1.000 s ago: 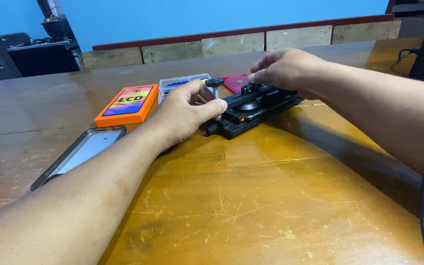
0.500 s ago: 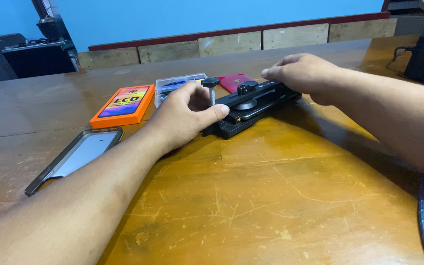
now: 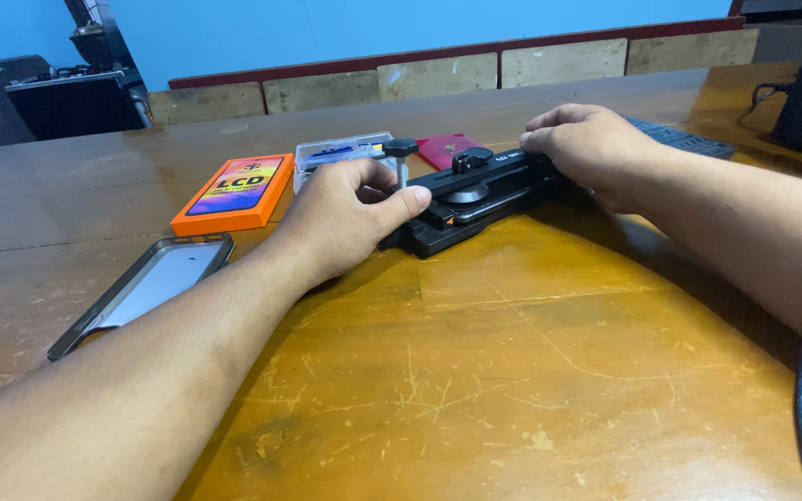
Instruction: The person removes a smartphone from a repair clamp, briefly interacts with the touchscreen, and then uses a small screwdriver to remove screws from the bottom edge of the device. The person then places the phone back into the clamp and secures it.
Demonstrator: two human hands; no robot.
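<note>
Left hand (image 3: 341,218): curled loosely around the near end of the black clamp jig (image 3: 475,199), thumb lying along its edge right below the upright screw knob (image 3: 401,148). Fingers bent and pressing on it rather than gripping hard.
Right hand (image 3: 591,148): draped flat over the far end of the same jig, fingers curved down over the top. Can't really tell if it's pinching anything underneath.
Jig position: sits diagonally on the scratched wooden table (image 3: 512,371), between both hands, with a round black knob (image 3: 472,160) on top in the middle.
Step, my guess: looks like steadying and lining up the fixture.
Next move needs: probably a free finger pair on one of the knobs while the other hand keeps the jig from sliding.
Nearby stuff: orange box (image 3: 234,190), clear plastic case (image 3: 341,148), dark phone frame (image 3: 146,288) off to the left.
</note>
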